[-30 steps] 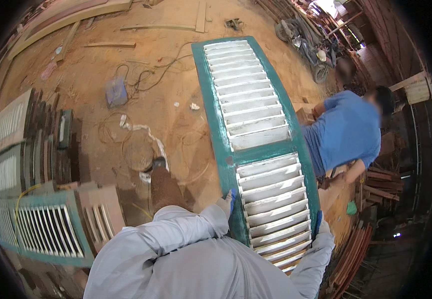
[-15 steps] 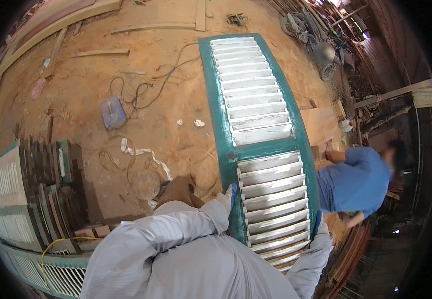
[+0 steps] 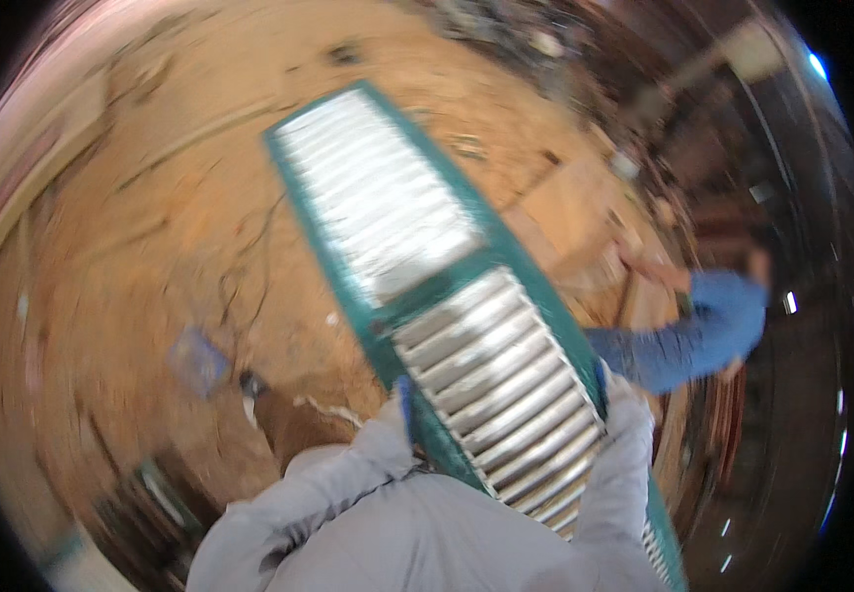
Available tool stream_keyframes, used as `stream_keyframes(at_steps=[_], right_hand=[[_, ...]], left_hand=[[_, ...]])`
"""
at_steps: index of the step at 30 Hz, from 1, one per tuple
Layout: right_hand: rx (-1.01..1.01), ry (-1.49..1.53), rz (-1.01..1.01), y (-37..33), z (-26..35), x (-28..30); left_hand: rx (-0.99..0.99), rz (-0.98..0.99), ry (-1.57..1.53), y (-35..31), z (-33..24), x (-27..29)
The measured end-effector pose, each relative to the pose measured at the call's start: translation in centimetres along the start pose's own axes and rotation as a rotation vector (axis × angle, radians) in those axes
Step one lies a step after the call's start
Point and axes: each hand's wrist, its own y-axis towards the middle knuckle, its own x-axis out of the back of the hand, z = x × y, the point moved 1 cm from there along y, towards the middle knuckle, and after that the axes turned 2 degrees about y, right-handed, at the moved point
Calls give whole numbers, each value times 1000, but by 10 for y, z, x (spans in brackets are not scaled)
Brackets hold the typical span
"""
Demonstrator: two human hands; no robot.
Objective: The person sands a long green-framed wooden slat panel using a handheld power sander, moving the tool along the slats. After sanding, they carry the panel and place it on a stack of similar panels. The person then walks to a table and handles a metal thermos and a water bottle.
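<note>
A long green louvred shutter (image 3: pixel 452 259) with worn white slats runs from close against my body out over the dirt floor, tilted toward the far left. My left hand (image 3: pixel 405 397), in a blue glove, grips its left side frame just below the middle rail. At the right side frame my right hand (image 3: pixel 603 379) has hold of it too; only a strip of blue glove shows there, and the fingers are mostly hidden behind the edge. Grey sleeves cover both my forearms.
A person in a blue shirt (image 3: pixel 728 314) bends over at the right, beside a wooden board (image 3: pixel 567 212). Stacked shutters (image 3: pixel 151 508) stand at lower left. A blue box-like object (image 3: pixel 197 360) and a dark cable (image 3: pixel 249 281) lie on the floor. Motion blurs the surroundings.
The shutter's far end has swung leftward in view, and the whole scene has shifted as I turn. One of my feet now shows stepped forward at left. Both hands keep their hold.
</note>
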Motion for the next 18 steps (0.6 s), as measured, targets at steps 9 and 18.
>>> stream_keyframes(at_steps=[9, 18], right_hand=[[-334, 264, 316, 133, 223, 35], [-57, -115, 10, -53, 703, 85]], left_hand=[[-164, 296, 132, -49, -228, 41], [6, -160, 76, -224, -543, 348]])
